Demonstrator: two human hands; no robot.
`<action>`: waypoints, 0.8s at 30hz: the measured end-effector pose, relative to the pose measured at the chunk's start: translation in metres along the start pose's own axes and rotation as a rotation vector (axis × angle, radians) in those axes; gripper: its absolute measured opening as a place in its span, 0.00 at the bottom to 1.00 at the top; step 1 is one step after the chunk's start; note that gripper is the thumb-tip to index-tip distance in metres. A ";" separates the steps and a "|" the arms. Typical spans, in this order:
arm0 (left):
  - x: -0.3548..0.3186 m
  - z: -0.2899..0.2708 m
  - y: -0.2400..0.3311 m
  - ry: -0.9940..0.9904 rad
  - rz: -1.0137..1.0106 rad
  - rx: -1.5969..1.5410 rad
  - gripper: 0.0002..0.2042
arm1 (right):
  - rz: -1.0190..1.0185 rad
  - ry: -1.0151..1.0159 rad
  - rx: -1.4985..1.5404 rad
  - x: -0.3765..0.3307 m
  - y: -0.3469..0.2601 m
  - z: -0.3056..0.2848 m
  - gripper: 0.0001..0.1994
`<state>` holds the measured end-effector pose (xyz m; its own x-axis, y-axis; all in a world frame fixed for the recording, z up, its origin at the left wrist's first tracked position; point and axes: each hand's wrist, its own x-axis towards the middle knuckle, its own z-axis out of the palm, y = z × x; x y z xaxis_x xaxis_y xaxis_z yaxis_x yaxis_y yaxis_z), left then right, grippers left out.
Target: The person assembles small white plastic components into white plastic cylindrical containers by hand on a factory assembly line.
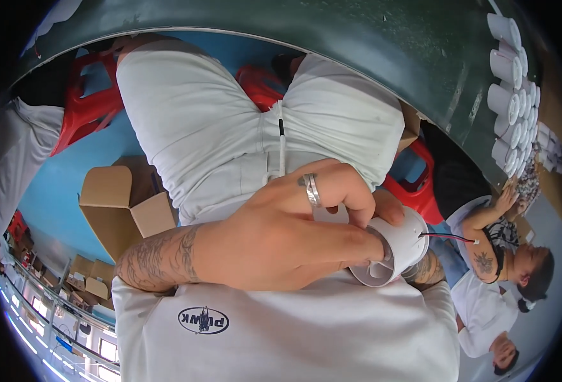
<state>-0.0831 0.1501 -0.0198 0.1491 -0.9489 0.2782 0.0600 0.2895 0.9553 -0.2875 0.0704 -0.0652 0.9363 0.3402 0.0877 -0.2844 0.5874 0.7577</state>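
A white cylindrical housing (411, 239), tilted with its mouth toward the lower left, is held in front of my shirt. A thin red-and-black wire (446, 236) with a small white connector comes out of its closed end. My left hand (287, 229), with a silver ring, reaches in from the left. Its fingers are bent and closed at the mouth, some tips inside; whatever they touch in there is hidden. Mostly hidden behind the housing, my right hand (390, 209) shows a fingertip on the near rim and grips it from the right.
A dark green table (370, 38) curves across the top, with stacked white cylinders (510, 95) at its right end. Open cardboard boxes (112, 197) stand on the blue floor at left. Red stools (90, 95) flank me. Co-workers (491, 254) sit at right; another person's pale clothing (29, 140) shows at left.
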 end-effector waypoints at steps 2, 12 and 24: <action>-0.001 -0.001 -0.001 -0.008 -0.025 -0.047 0.13 | -0.064 -0.044 -0.064 0.000 0.005 0.000 0.21; 0.003 0.000 -0.001 -0.053 -0.281 -0.373 0.09 | -0.355 0.065 -0.461 -0.016 0.017 0.008 0.17; -0.005 -0.008 0.003 -0.179 -0.519 -0.468 0.14 | -0.440 0.363 -0.912 -0.053 0.025 -0.005 0.31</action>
<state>-0.0755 0.1567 -0.0188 -0.1753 -0.9730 -0.1498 0.5013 -0.2192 0.8370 -0.3454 0.0704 -0.0538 0.9195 0.0751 -0.3858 -0.1248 0.9866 -0.1052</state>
